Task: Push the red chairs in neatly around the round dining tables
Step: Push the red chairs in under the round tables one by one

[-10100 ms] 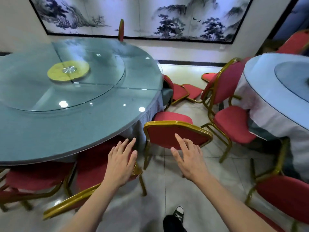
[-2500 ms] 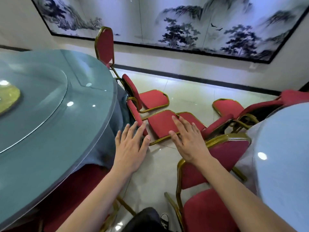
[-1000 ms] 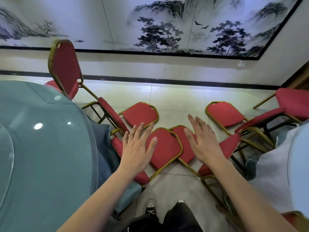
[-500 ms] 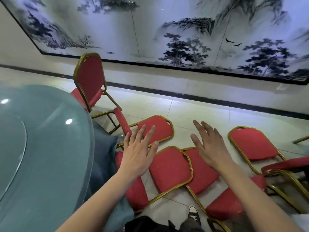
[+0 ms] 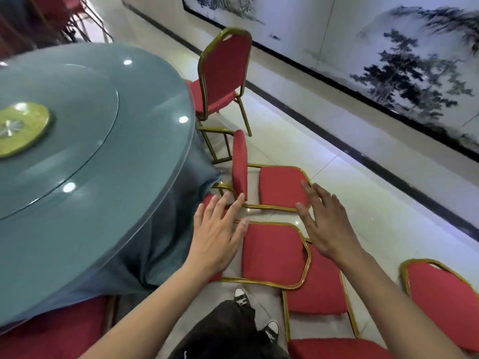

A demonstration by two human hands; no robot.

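A round table (image 5: 108, 208) with a blue-grey cloth and a glass top fills the left. Beside its right edge, two red chairs with gold frames lie tipped on their backs on the floor: a far fallen chair (image 5: 281, 186) and a near fallen chair (image 5: 272, 252). An upright red chair (image 5: 225, 68) stands at the table beyond them. My left hand (image 5: 216, 237) and my right hand (image 5: 325, 221) hover above the fallen chairs, fingers spread, holding nothing.
More fallen red chairs lie at the lower right (image 5: 315, 288) and far right (image 5: 443, 294). Another red seat (image 5: 51, 332) sits under the table at the lower left. A yellow hub (image 5: 20, 128) marks the turntable. The painted wall (image 5: 388, 60) runs along the right, tiled floor (image 5: 363, 193) before it.
My view has swung left and tilted, bringing the table's centre back into sight. Both hands stay spread and empty over the fallen chairs; no chair has moved.
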